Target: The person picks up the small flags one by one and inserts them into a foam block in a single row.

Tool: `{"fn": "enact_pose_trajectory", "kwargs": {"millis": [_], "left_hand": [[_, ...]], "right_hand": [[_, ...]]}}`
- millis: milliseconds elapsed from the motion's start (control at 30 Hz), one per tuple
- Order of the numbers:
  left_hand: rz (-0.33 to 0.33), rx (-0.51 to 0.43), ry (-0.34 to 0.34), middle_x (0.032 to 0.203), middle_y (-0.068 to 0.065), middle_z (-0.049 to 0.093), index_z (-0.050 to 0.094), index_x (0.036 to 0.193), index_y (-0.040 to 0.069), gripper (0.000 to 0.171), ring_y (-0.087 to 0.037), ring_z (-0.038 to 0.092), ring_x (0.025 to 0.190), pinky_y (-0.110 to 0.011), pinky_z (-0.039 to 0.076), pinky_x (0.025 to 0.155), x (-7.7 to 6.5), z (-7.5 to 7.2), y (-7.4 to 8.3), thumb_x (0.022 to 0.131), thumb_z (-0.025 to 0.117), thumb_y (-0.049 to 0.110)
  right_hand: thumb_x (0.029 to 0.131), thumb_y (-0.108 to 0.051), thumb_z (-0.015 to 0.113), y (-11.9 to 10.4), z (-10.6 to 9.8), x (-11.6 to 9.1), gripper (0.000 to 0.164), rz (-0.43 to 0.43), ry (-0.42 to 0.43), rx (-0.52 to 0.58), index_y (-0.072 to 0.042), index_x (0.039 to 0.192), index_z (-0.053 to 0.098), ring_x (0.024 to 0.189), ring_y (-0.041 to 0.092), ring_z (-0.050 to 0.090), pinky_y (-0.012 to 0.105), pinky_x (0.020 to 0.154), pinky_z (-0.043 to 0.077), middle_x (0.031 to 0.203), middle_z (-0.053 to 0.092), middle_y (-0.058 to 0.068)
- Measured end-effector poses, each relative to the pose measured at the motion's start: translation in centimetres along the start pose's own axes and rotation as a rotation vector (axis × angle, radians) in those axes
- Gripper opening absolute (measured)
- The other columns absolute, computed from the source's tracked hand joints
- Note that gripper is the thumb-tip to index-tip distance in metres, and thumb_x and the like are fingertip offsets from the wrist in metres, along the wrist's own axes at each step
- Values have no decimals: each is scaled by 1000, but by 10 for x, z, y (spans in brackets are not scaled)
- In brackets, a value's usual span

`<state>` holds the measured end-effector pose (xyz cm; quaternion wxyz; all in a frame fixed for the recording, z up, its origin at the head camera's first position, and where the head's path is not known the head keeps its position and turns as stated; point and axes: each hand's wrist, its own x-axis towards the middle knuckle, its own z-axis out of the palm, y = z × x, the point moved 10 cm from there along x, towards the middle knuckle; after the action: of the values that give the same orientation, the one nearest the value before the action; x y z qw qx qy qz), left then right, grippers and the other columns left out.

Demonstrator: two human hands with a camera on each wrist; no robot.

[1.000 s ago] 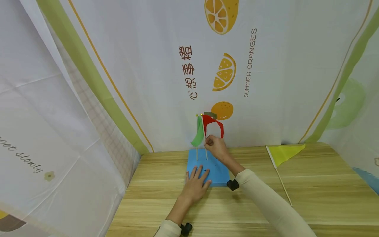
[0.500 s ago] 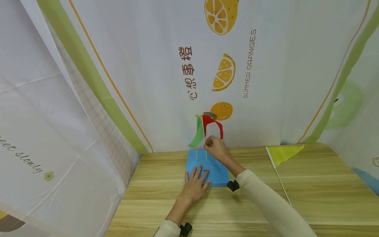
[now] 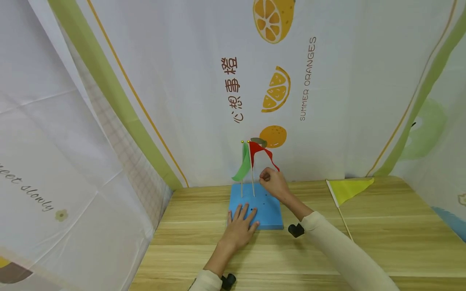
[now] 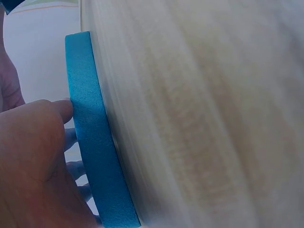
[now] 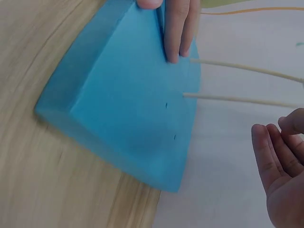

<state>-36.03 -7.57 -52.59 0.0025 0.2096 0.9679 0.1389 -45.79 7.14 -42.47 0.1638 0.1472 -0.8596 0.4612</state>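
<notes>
My left hand (image 3: 238,230) rests with spread fingers on a blue foam block (image 3: 271,218) lying on the table. In the left wrist view its thumb (image 4: 61,110) touches the block's edge. Two small flags on thin sticks stand upright in the block's far part: a green flag (image 3: 240,171) on the left and a red flag (image 3: 257,148) beside it. My right hand (image 3: 275,185), fingers loosely bent, is just right of the red flag's stick (image 3: 253,182). The right wrist view shows nothing between its fingers and a gap to the nearer stick (image 5: 237,99).
A yellow flag (image 3: 347,192) on a stick lies on the wooden table (image 3: 302,258) to the right, partly hidden by the right sleeve. Small slits (image 5: 166,105) dot the block's top. A white printed curtain (image 3: 189,101) hangs behind the table.
My right hand has let go of the red flag's stick and moved right. The red cloth now droops to the right. The left hand has stayed on the block.
</notes>
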Motion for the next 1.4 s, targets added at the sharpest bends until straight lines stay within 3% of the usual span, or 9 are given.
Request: {"fn": "enact_pose_trajectory", "kwargs": {"millis": [167, 467, 833, 1100, 1267, 1400], "left_hand": [[4, 4, 2, 177, -14, 25, 39, 167, 22, 59, -41, 20, 165, -73, 18, 128, 2, 2, 0, 115, 42, 49], [4, -3, 9, 178, -14, 25, 39, 167, 23, 60, -41, 20, 165, -72, 17, 129, 1, 2, 0, 114, 43, 49], [11, -20, 17, 177, -15, 26, 41, 167, 20, 59, -42, 21, 164, -73, 16, 129, -1, 3, 1, 114, 45, 47], [9, -6, 9, 177, -14, 25, 39, 167, 21, 59, -41, 20, 165, -73, 16, 129, -1, 3, -1, 114, 43, 48], [7, -4, 8, 177, -13, 25, 39, 167, 22, 59, -40, 20, 165, -73, 17, 129, 0, 3, -1, 114, 43, 48], [11, -2, 13, 177, -14, 26, 39, 167, 22, 59, -41, 20, 165, -73, 17, 129, -1, 3, -1, 114, 43, 48]], "right_hand": [[95, -3, 74, 8, -15, -6, 5, -15, 11, 4, 2, 97, 72, 87, 29, 75, 43, 81, 65, 94, 75, 16], [96, -3, 74, 26, -36, -18, 6, 6, -6, 53, 2, 95, 71, 78, 21, 73, 20, 69, 58, 90, 74, 15], [99, 3, 68, 51, -69, -35, 4, 36, 11, 95, 7, 100, 68, 77, 23, 74, 20, 64, 59, 92, 74, 21], [103, -2, 68, 72, -99, -57, 5, 64, 2, 48, 2, 105, 69, 83, 27, 75, 33, 71, 65, 97, 74, 21], [104, -5, 67, 85, -116, -69, 6, 82, 1, -12, -1, 107, 70, 87, 39, 76, 30, 70, 64, 99, 75, 23], [105, -8, 67, 96, -131, -78, 11, 102, -5, -54, 0, 110, 70, 85, 35, 75, 23, 67, 61, 101, 75, 23]]}}
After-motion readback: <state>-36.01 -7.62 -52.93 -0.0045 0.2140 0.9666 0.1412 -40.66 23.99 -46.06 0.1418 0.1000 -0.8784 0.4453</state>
